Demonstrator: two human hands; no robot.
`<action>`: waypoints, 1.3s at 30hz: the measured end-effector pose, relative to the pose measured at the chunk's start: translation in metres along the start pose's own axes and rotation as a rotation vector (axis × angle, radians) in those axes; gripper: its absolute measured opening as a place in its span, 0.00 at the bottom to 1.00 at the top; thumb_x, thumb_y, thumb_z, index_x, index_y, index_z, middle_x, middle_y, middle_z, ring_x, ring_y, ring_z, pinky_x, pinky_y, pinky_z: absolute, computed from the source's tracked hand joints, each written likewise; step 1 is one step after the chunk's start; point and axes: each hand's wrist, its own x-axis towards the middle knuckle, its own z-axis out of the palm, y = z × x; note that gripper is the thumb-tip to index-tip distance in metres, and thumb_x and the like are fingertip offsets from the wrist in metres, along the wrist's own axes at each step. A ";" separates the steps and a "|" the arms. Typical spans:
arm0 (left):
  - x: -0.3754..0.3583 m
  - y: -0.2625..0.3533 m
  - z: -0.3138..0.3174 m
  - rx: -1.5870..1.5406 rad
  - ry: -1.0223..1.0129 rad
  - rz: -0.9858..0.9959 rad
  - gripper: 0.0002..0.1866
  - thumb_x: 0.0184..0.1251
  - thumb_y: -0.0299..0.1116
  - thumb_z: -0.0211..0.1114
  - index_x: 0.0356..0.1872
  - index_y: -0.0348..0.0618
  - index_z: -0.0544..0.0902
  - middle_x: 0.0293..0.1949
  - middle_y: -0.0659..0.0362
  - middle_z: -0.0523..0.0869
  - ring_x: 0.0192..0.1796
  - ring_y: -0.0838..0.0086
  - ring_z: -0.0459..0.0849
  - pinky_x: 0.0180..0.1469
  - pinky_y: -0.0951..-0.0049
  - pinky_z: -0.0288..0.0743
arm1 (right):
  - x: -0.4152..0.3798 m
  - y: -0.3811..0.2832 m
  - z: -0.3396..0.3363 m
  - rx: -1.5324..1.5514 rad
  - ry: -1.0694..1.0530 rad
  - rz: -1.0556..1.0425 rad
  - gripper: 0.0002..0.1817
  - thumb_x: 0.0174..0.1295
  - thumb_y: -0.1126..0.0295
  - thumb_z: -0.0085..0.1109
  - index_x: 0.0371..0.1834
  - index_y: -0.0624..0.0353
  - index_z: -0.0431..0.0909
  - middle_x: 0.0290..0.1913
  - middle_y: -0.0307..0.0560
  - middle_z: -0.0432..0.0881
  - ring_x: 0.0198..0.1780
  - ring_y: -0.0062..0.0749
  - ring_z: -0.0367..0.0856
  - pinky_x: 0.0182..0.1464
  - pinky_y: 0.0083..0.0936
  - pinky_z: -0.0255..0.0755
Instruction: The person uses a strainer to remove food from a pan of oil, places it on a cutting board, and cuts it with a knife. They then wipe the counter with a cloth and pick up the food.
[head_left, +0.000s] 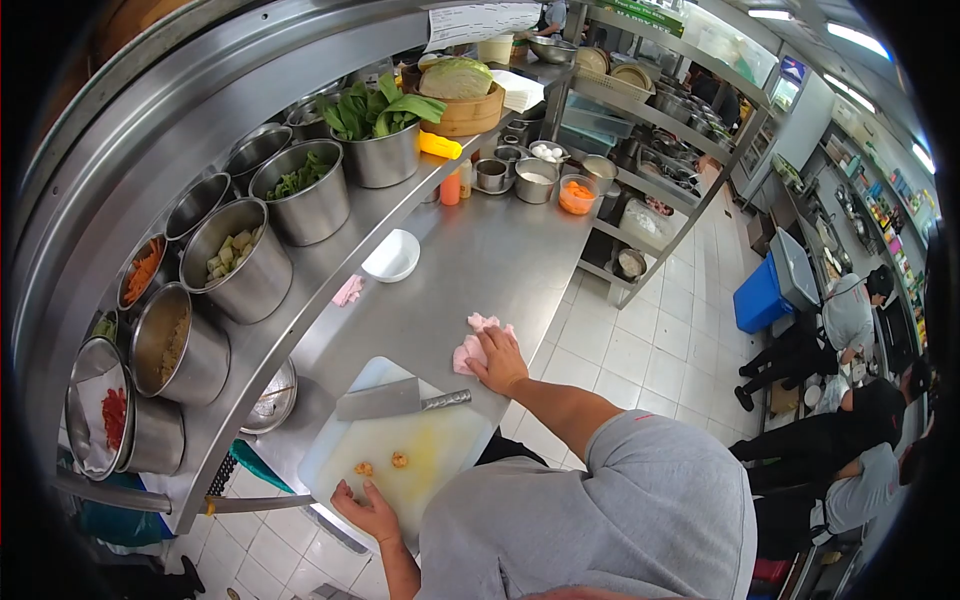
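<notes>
My right hand [501, 361] is on a crumpled pink cloth [468, 354] on the steel counter, its fingers over the cloth and gripping it. By the near left edge of a white cutting board [345, 445], my left hand [370, 512] holds nothing, its fingers apart. Two small orange-brown food pieces lie close to it: one [363, 468] just above the fingertips, the other [400, 459] further right. A cleaver [380, 399] rests flat across the far part of the board, its metal handle pointing right. Yellow stains mark the board.
A steel shelf [330, 262] with several metal food pots runs along the left. A white bowl [391, 256] and another pink cloth [348, 290] lie beneath it. At the counter's far end stand an orange-filled tub [577, 194] and several containers. Other people work at the right.
</notes>
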 end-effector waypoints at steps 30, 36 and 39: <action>-0.001 -0.002 0.002 0.018 0.045 0.065 0.27 0.80 0.28 0.74 0.74 0.32 0.79 0.61 0.50 0.79 0.63 0.58 0.79 0.65 0.57 0.75 | 0.001 0.000 0.002 -0.016 0.016 -0.010 0.44 0.77 0.47 0.70 0.88 0.63 0.70 0.84 0.62 0.71 0.88 0.59 0.67 0.92 0.56 0.57; -0.001 -0.001 0.001 0.004 0.014 0.017 0.30 0.79 0.33 0.74 0.75 0.29 0.77 0.64 0.45 0.78 0.67 0.51 0.80 0.67 0.52 0.76 | 0.002 0.001 0.002 -0.022 0.006 -0.011 0.44 0.77 0.47 0.71 0.87 0.64 0.71 0.83 0.61 0.72 0.89 0.59 0.66 0.92 0.56 0.56; -0.001 0.000 0.002 -0.015 0.015 0.009 0.29 0.79 0.32 0.74 0.74 0.29 0.77 0.65 0.45 0.78 0.67 0.51 0.80 0.69 0.52 0.76 | 0.001 -0.001 0.000 -0.016 -0.002 0.004 0.44 0.77 0.47 0.71 0.87 0.64 0.71 0.84 0.61 0.72 0.89 0.58 0.66 0.93 0.56 0.55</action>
